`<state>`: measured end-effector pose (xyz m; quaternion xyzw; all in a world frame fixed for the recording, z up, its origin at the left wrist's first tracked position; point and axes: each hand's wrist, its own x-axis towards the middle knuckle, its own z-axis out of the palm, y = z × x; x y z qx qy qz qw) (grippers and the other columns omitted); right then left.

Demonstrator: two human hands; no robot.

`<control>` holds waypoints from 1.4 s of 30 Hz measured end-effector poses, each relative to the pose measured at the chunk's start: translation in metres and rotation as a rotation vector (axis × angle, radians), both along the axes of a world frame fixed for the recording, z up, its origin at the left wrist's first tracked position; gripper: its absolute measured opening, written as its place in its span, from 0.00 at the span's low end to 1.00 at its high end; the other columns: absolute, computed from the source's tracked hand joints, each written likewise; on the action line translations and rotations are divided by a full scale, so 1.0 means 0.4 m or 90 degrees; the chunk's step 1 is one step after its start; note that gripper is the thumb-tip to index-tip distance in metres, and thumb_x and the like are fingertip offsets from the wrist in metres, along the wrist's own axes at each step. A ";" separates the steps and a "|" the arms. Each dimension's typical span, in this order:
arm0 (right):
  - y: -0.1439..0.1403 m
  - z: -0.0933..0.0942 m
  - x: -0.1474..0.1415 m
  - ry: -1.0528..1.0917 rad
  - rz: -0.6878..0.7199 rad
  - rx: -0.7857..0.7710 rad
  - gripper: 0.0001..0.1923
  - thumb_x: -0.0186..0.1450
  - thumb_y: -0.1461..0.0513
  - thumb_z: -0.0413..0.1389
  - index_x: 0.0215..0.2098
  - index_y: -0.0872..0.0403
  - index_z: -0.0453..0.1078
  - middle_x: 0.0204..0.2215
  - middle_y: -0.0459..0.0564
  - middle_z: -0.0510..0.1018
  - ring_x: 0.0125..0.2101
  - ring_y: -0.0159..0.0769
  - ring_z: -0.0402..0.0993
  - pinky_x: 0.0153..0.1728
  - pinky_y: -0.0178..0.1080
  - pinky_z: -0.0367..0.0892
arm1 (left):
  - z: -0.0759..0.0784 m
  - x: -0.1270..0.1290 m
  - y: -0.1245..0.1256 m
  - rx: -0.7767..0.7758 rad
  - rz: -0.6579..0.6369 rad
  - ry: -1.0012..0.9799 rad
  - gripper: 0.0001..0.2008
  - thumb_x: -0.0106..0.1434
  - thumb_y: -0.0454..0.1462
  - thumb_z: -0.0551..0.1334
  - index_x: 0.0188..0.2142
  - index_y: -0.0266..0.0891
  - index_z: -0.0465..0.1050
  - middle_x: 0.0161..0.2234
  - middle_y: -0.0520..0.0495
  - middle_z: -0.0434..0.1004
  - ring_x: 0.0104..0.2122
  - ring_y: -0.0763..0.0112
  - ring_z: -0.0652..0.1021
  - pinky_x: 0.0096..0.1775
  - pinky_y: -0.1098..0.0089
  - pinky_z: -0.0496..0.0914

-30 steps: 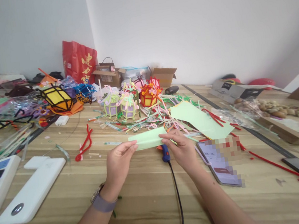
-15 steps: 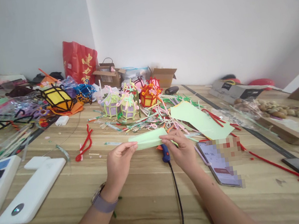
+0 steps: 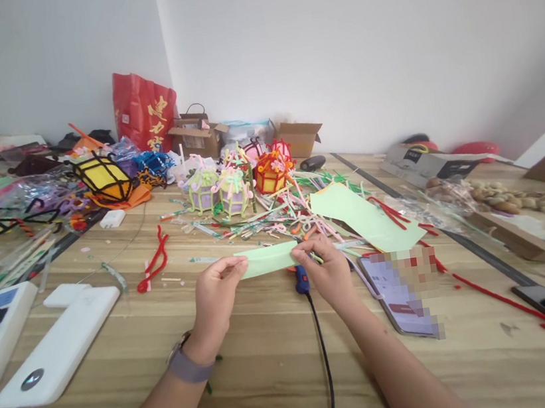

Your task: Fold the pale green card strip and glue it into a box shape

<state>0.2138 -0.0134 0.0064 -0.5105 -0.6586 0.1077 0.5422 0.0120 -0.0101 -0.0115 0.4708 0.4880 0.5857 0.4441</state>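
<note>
A strip of light green paper [image 3: 268, 260] is stretched level above the table, pinched at both ends. My left hand [image 3: 217, 298] has its left end between thumb and fingers, and my right hand [image 3: 329, 273] grips the right end. Just below the right hand lies a blue glue gun [image 3: 302, 280], partly hidden, its black cord running toward the front edge. Larger light green paper sheets [image 3: 369, 215] lie behind and to the right. A phone [image 3: 399, 298] rests right of my right hand.
Small pipe-cleaner lanterns [image 3: 235, 192] stand behind a heap of loose pipe cleaners [image 3: 278, 213]. To the left are a red twisted pipe cleaner [image 3: 157, 262], a white power bank [image 3: 60, 345] and a power strip [image 3: 1, 333]. A red bag [image 3: 144, 110] stands at the back.
The paper strip now looks narrower and its face has turned, its upper flap no longer standing up. Both hands still pinch its ends in nearly the same place.
</note>
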 end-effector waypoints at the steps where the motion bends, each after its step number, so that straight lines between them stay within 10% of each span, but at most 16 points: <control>1: 0.001 0.000 0.000 0.014 0.004 -0.021 0.09 0.61 0.56 0.59 0.25 0.51 0.73 0.25 0.46 0.72 0.31 0.37 0.69 0.35 0.40 0.64 | 0.002 0.001 0.001 -0.008 -0.007 -0.022 0.13 0.50 0.45 0.69 0.32 0.39 0.80 0.33 0.45 0.83 0.36 0.63 0.79 0.39 0.66 0.71; 24: 0.007 -0.002 0.013 0.194 0.134 -0.199 0.12 0.57 0.53 0.62 0.36 0.50 0.80 0.35 0.49 0.83 0.34 0.38 0.76 0.35 0.40 0.69 | 0.013 -0.002 -0.001 -0.021 -0.034 -0.034 0.15 0.49 0.44 0.69 0.35 0.38 0.80 0.31 0.46 0.82 0.33 0.66 0.78 0.36 0.68 0.70; 42: -0.005 0.007 0.002 -0.007 0.054 -0.019 0.09 0.64 0.59 0.54 0.34 0.49 0.78 0.27 0.47 0.76 0.29 0.36 0.71 0.34 0.39 0.67 | 0.017 -0.009 -0.010 0.021 0.017 0.139 0.09 0.53 0.43 0.67 0.32 0.43 0.81 0.36 0.47 0.84 0.37 0.61 0.81 0.41 0.64 0.72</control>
